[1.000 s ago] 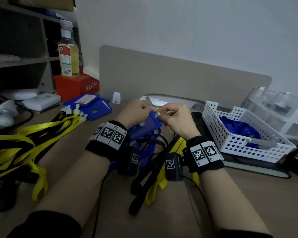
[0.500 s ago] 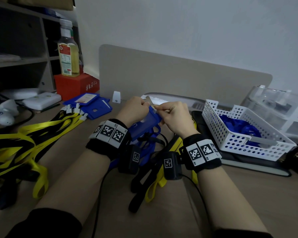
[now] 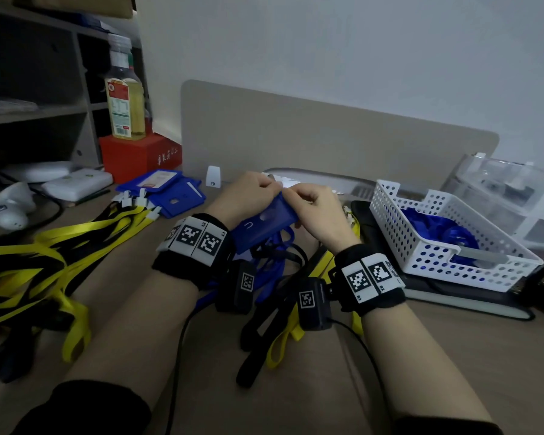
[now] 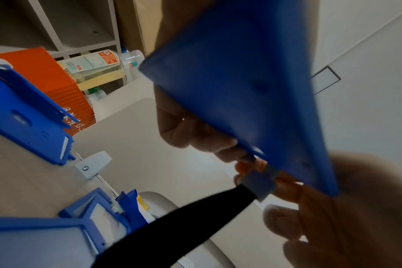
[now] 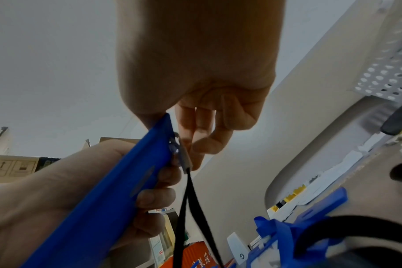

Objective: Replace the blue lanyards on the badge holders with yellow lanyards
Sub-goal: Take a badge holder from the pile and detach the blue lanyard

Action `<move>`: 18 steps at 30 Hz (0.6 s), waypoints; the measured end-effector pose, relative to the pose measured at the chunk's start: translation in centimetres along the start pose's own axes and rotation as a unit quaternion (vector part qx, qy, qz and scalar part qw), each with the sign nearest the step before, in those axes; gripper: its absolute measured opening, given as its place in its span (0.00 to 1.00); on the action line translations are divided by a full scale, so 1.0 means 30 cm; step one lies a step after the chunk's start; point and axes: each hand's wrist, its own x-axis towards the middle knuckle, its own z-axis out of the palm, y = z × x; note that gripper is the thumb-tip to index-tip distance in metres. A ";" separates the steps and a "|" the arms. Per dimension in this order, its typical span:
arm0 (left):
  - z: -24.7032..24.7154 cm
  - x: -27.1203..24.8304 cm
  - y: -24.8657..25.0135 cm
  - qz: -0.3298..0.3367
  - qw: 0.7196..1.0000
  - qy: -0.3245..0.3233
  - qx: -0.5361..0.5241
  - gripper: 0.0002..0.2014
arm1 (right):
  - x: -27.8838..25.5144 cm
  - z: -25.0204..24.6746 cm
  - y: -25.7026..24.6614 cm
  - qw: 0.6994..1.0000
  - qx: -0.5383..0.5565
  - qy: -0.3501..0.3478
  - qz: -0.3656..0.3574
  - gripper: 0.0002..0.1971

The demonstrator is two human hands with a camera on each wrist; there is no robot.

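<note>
Your left hand (image 3: 245, 200) grips the flat blue plastic badge holder (image 3: 263, 226), fingers curled round its edge, and holds it tilted above the table (image 3: 201, 372). Your right hand (image 3: 319, 215) pinches the small clip (image 5: 182, 159) at the holder's top end; a black-and-yellow woven lanyard (image 3: 283, 334) hangs from that clip and trails down onto the table between your wrists. Whether the clip is fully seated cannot be told from these views.

Below the holder lies a loose tangle of blue ribbon lanyards (image 3: 274, 265). More blue ribbon sits in the white perforated plastic basket (image 3: 446, 262) on your right, which suggests some removals are done. At the back left, a few blue holders (image 3: 170, 196) lie with white-clipped yellow lanyards (image 3: 76, 233) running from them, apparently finished. A heap of yellow lanyards remains on the left, so several swaps probably lie ahead.
</note>
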 end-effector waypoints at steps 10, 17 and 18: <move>-0.027 -0.015 0.004 -0.003 0.996 -0.080 0.040 0.16 | -0.019 -0.004 -0.011 0.975 0.142 -0.121 0.121 0.21; -0.022 -0.014 -0.004 0.012 0.990 -0.128 0.052 0.20 | -0.011 -0.004 0.009 0.926 0.240 -0.178 0.230 0.05; -0.020 -0.009 -0.007 0.011 0.991 -0.123 0.051 0.20 | -0.009 -0.003 0.011 0.924 0.247 -0.172 0.237 0.07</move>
